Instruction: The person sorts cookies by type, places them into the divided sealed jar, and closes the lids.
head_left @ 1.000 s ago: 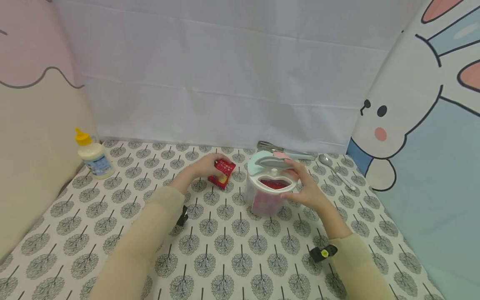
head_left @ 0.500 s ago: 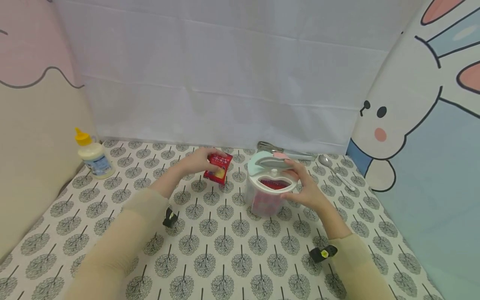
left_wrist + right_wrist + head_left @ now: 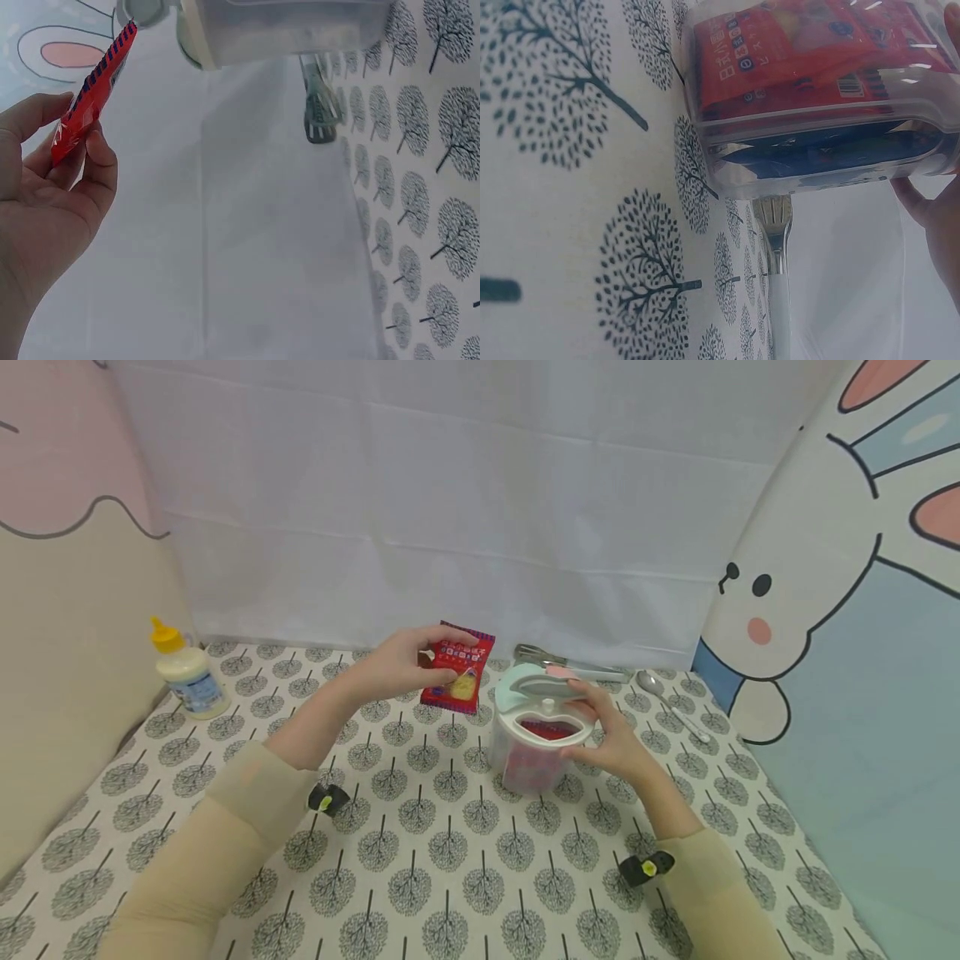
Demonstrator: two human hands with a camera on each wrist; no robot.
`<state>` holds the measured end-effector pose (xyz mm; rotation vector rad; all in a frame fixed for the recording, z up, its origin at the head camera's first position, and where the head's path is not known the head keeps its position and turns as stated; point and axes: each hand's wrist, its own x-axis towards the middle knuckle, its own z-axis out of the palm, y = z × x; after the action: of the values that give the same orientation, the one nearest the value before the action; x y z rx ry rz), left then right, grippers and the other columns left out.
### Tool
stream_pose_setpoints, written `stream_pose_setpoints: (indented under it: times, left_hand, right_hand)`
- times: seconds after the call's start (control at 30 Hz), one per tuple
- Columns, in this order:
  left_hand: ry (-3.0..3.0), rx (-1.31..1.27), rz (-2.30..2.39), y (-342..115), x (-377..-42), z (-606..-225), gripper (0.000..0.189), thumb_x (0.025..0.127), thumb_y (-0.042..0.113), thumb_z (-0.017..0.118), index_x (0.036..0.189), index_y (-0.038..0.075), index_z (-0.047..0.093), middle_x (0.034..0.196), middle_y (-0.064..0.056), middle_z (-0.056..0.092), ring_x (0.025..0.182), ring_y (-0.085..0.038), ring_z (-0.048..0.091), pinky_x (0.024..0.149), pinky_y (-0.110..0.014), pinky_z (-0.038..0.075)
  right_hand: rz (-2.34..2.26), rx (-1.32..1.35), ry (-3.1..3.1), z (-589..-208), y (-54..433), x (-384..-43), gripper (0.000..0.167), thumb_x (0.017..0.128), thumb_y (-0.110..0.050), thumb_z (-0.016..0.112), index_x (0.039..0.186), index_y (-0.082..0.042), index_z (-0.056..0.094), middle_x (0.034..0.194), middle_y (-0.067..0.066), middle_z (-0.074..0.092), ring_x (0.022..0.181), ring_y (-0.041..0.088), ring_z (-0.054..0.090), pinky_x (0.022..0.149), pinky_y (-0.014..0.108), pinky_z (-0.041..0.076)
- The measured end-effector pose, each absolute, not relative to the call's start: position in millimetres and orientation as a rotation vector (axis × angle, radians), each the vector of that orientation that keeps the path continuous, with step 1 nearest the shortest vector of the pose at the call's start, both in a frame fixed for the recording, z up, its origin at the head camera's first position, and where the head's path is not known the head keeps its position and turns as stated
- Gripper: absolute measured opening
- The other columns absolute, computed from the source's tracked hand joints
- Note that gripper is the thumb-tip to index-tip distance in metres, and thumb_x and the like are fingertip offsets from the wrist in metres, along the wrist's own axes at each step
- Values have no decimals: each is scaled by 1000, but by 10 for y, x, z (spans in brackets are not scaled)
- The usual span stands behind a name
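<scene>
Between thumb and fingers, my left hand point(image 3: 401, 668) pinches a red snack packet point(image 3: 459, 681), raised left of the container. The left wrist view shows the packet point(image 3: 90, 105) edge-on, its striped seal pointing away from the palm. My right hand point(image 3: 611, 739) grips the right side of a clear plastic container point(image 3: 525, 768), thumb near the rim and fingers toward the back. Its white lid has a flap point(image 3: 536, 683) standing up, which exposes a curved opening. Through the container's wall, red packets point(image 3: 780, 67) and a dark blue one point(image 3: 832, 154) show inside.
A slotted metal utensil point(image 3: 588, 671) with a pale handle lies behind the container, and a spoon point(image 3: 675, 706) lies to its right. A white bottle point(image 3: 193, 681) with yellow nozzle stands at the far left. White cloth point(image 3: 450, 527) hangs behind the tree-patterned table covering point(image 3: 450, 877).
My left hand first drew the red packet leftward, then raised it and swung it back right, turning its printed front to the head view. My right hand and the container stayed put.
</scene>
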<state>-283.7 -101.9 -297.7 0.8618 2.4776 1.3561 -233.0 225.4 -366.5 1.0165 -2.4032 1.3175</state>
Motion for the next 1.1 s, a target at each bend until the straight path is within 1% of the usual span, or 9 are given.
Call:
stream_pose_setpoints:
  times: [0.17,0.27,0.4,0.5,0.63,0.73,0.9,1.0,1.1]
  left_hand:
    - [2507,1013,1414,-818,-2687,-2868,48,84,14,69,129,25,55,113,-4,60,87,-21,64,70,-32,57]
    - [2544,1161,1438,-667,-2657,-2878,47,83,12,71,128,19,57,116,-2,60,86,-16,63,72,-28,57]
    - [2562,1318,1464,-448,-2663,-2908,46,82,7,72,125,15,58,120,1,59,88,-10,62,74,-23,55]
    - [2559,1419,1464,-292,-2668,-2929,46,81,6,72,124,13,59,119,0,59,91,-9,61,75,-21,55]
    - [2575,1563,1415,-135,-2669,-2991,43,80,4,72,121,12,61,117,-1,61,98,-9,60,82,-18,52]
    - [2607,1619,1359,-63,-2661,-3049,41,80,3,73,119,13,63,114,0,62,103,-10,58,87,-16,49]
    - [2644,1686,1316,-8,-2663,-3139,39,79,2,73,116,14,64,113,0,63,104,-12,60,89,-16,48]
    - [2665,1712,1297,-2,-2667,-3190,38,78,3,73,114,14,65,113,-1,64,105,-14,61,90,-17,48]
    - [2695,1717,1238,-7,-2664,-3241,37,79,6,74,113,16,66,114,-1,63,106,-15,60,91,-18,48]
  right_hand:
    - [1285,1008,-2411,-3664,2260,-2338,95,60,1,82,140,-2,30,137,28,37,120,0,41,103,67,27]
    - [1278,984,-2436,-3655,2262,-2339,94,61,-2,82,140,-2,30,136,29,37,122,10,43,103,67,27]
    - [1310,974,-2453,-3657,2275,-2347,93,62,0,81,139,0,29,134,28,37,119,6,46,104,67,24]
    - [1345,1014,-2432,-3672,2284,-2367,93,63,1,81,139,2,27,136,26,35,117,-6,43,106,67,22]
    - [1389,1051,-2415,-3673,2275,-2377,93,65,2,81,139,5,26,139,22,33,120,-4,43,107,65,22]
    - [1390,1016,-2442,-3657,2261,-2361,91,66,1,81,138,5,27,139,24,34,126,7,42,108,63,23]
    - [1354,901,-2526,-3630,2237,-2336,86,66,-1,81,136,3,30,138,27,38,129,38,37,108,61,25]
    - [1364,880,-2541,-3626,2235,-2335,85,66,1,80,135,3,31,136,27,39,127,45,36,108,61,26]
    - [1373,879,-2537,-3635,2241,-2342,85,65,0,80,134,3,31,134,27,40,126,44,37,107,62,26]
